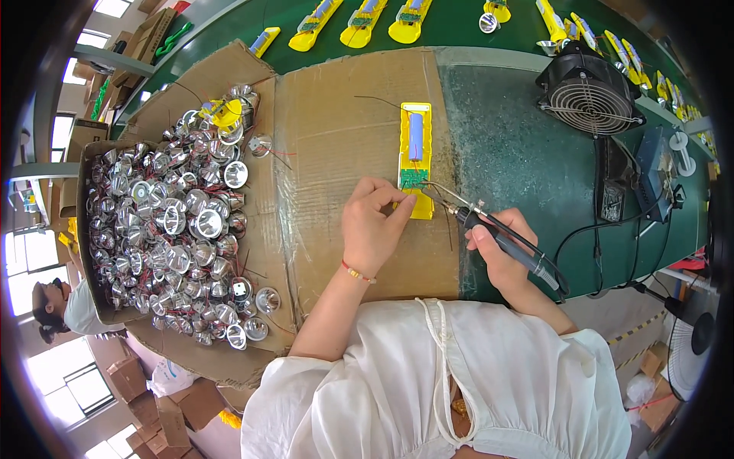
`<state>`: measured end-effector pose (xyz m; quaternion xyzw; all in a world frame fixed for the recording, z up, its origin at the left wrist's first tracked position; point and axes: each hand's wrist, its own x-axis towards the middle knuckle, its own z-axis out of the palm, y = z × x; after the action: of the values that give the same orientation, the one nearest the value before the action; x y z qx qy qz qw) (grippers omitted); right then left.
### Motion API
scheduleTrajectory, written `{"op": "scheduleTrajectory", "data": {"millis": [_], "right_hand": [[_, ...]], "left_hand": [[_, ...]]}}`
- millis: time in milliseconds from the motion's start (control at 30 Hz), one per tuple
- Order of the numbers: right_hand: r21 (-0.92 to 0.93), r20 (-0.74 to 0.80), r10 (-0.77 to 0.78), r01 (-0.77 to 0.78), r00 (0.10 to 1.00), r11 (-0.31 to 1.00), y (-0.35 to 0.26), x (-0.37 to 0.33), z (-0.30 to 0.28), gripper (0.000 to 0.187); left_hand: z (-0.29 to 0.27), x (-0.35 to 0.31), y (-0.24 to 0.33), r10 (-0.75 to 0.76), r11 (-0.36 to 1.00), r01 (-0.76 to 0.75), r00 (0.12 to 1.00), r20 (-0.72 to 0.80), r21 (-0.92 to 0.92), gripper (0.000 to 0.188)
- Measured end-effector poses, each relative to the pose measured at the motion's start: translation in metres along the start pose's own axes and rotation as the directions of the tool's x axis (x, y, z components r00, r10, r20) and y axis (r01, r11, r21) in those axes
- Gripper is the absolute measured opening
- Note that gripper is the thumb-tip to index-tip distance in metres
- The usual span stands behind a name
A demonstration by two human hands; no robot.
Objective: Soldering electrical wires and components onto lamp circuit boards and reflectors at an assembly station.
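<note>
Left hand (372, 227) pinched in a narrow grip on the lower end of the yellow housing (416, 157), open half-shell lying on the cardboard sheet (344, 115) over the green bench (505, 145), with blue cell (415, 136) and small green circuit board (414, 179) inside. Right hand (497, 252) wrapped around soldering iron (501, 236), tip at the board. Cardboard box (103, 306) at far left heaped with silver reflector cups (176, 222).

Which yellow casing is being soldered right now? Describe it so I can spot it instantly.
Find the brown cardboard sheet on the green bench. The open yellow casing lies alone on it, blue cell inside, pinched by the left hand and met by the soldering iron; the other casings lie beyond it.
</note>
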<state>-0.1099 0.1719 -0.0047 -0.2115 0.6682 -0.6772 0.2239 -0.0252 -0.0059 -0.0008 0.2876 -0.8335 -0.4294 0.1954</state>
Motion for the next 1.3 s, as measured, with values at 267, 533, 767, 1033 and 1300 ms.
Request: {"op": "scheduleTrajectory", "data": {"millis": [267, 533, 767, 1033, 1300], "right_hand": [[0.169, -0.047, 0.009, -0.001, 0.999, 0.986, -0.005, 0.002, 0.002, 0.014], [0.120, -0.093, -0.014, 0.026, 0.996, 0.992, -0.002, 0.003, -0.006, 0.012], [0.104, -0.173, -0.056, 0.075, 0.983, 0.992, 0.010, 0.005, -0.027, 0.015], [0.131, -0.212, 0.038, -0.010, 0.976, 0.991, 0.021, 0.012, -0.034, 0.013], [0.039, -0.147, 0.078, -0.073, 0.986, 0.997, 0.022, 0.011, -0.035, 0.014]], "left_hand": [[-0.003, 0.004, -0.003, -0.029, 1.000, 0.029, 0.998, 0.051, -0.010, 0.007], [-0.004, 0.007, -0.004, -0.039, 0.999, 0.038, 0.996, 0.074, 0.006, 0.008], [-0.024, 0.013, -0.008, -0.188, 0.976, 0.149, 0.943, 0.275, 0.158, 0.017], [0.041, 0.183, 0.056, 0.083, 0.947, -0.166, 0.953, 0.290, 0.274, 0.019], [0.056, 0.296, 0.032, 0.193, 0.749, -0.106, 0.979, -0.063, 0.654, 0.029]]}}
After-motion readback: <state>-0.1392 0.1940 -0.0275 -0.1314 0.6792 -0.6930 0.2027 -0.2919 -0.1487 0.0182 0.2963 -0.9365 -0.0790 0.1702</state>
